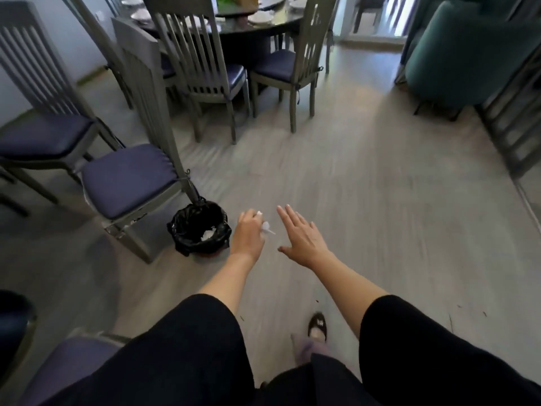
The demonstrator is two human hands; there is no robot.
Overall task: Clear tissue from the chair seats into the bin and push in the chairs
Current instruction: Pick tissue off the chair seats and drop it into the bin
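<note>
Beside the bin [199,227], to its left, we see a blue-cushioned chair [128,178]. Our right hand [303,237] hovers spread right of the bin; our left hand [248,231] pinches white tissue [267,226] just beside its rim.

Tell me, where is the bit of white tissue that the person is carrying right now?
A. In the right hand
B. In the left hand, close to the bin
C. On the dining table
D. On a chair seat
B: the left hand is closed on a scrap of white tissue just right of the black-lined bin, while the right hand is open and empty.
</note>
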